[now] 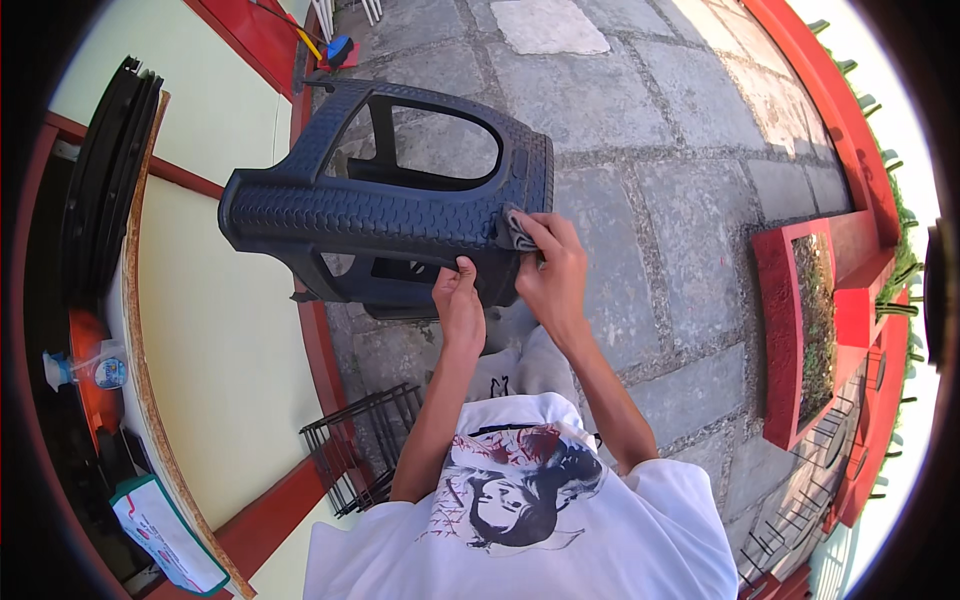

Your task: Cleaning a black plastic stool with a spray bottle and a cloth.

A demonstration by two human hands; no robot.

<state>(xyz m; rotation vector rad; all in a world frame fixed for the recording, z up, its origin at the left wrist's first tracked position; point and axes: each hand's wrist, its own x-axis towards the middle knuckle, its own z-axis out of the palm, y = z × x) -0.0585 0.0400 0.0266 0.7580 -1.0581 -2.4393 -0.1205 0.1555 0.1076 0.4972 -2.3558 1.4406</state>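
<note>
A dark plastic stool [390, 214] with a woven-pattern surface and large side openings is tipped on its side in front of me, its legs pointing left. My left hand [459, 311] grips the stool's near side, thumb on top; its other fingers are partly hidden. Pinched in my right hand [556, 274] is a folded grey cloth [516, 231], pressed against the patterned surface near the seat end. Part of the cloth is covered by my fingers.
A black metal rack [364, 450] stands low at the left by the wall. On the ledge [139, 300] side are a clear bottle [105, 369] and a printed packet [169, 532]. A broom [339, 51] rests at the far left, and a red planter [780, 337] stands right.
</note>
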